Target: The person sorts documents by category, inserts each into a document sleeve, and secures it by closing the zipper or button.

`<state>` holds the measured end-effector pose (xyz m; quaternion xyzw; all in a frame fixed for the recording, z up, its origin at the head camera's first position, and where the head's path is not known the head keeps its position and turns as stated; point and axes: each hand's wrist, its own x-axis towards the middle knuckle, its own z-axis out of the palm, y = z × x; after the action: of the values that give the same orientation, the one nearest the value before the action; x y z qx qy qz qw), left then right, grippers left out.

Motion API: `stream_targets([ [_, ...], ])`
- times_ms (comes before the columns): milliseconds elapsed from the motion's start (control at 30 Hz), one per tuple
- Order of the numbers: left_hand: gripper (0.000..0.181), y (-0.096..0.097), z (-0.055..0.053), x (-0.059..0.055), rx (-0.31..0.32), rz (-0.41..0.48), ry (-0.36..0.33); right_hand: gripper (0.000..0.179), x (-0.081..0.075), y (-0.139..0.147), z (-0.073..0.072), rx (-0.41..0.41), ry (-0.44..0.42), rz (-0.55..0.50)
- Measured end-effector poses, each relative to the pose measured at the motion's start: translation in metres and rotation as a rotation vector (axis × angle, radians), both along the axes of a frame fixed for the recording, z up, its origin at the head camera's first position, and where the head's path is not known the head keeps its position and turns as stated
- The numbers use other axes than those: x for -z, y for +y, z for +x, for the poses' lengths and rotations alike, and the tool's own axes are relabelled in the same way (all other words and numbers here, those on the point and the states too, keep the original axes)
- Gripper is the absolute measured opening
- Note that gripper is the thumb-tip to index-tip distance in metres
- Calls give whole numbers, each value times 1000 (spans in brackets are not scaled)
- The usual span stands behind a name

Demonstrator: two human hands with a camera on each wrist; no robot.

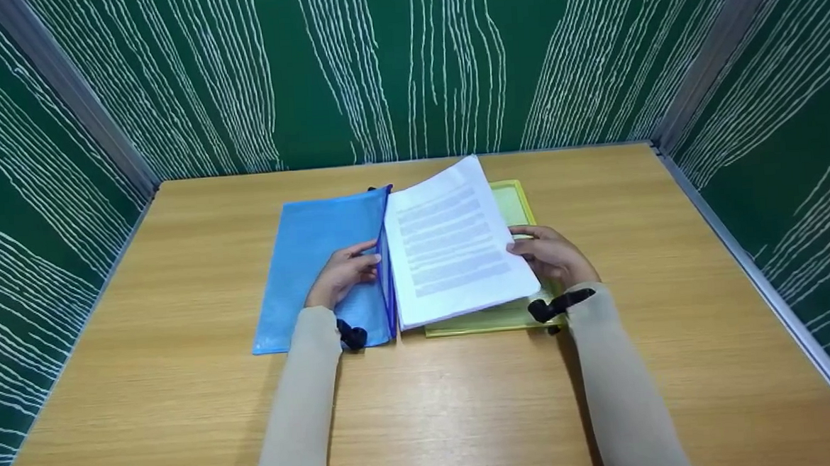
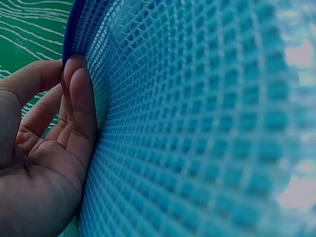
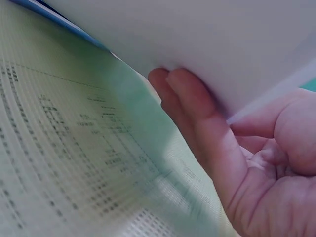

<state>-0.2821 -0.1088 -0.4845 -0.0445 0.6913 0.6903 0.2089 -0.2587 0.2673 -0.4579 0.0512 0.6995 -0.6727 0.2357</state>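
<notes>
My left hand [image 1: 342,274] pinches the dark blue edge of a blue mesh folder [image 1: 326,227] between thumb and fingers. In the left wrist view the mesh wall [image 2: 187,123] of that folder fills most of the picture. The right hand [image 1: 551,256] grips white printed paper sheets [image 1: 451,242] by their right edge, thumb on top and fingers beneath. Tilted and raised on the right, the sheets have their left edge at the folder's opening. Under them lies a yellow mesh folder [image 1: 509,203], with printed text showing through its mesh [image 3: 64,133] in the right wrist view.
The folders lie on a wooden table [image 1: 175,274]. Green panels [image 1: 534,63] with white wavy lines stand behind it and at both sides, joined by grey corner posts [image 1: 718,54]. A black strap [image 1: 561,305] circles each wrist over the beige sleeves.
</notes>
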Motion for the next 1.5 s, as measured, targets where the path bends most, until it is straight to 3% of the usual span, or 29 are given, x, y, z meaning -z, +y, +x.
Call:
stream_targets([
  [400, 53, 1, -1, 2, 12, -9, 20, 53, 3, -6, 2, 0, 32, -72],
  [867, 52, 4, 1, 1, 2, -1, 10, 54, 6, -14, 2, 14, 22, -63],
  [1067, 51, 6, 0, -2, 13, -66, 12, 54, 3, -16, 3, 14, 42, -46],
  [1367, 48, 4, -2, -6, 20, -70, -16, 56, -14, -28, 15, -19, 59, -89],
  [1500, 48, 5, -2, -8, 19, -84, -30, 54, -12, -31, 14, -12, 41, -84],
])
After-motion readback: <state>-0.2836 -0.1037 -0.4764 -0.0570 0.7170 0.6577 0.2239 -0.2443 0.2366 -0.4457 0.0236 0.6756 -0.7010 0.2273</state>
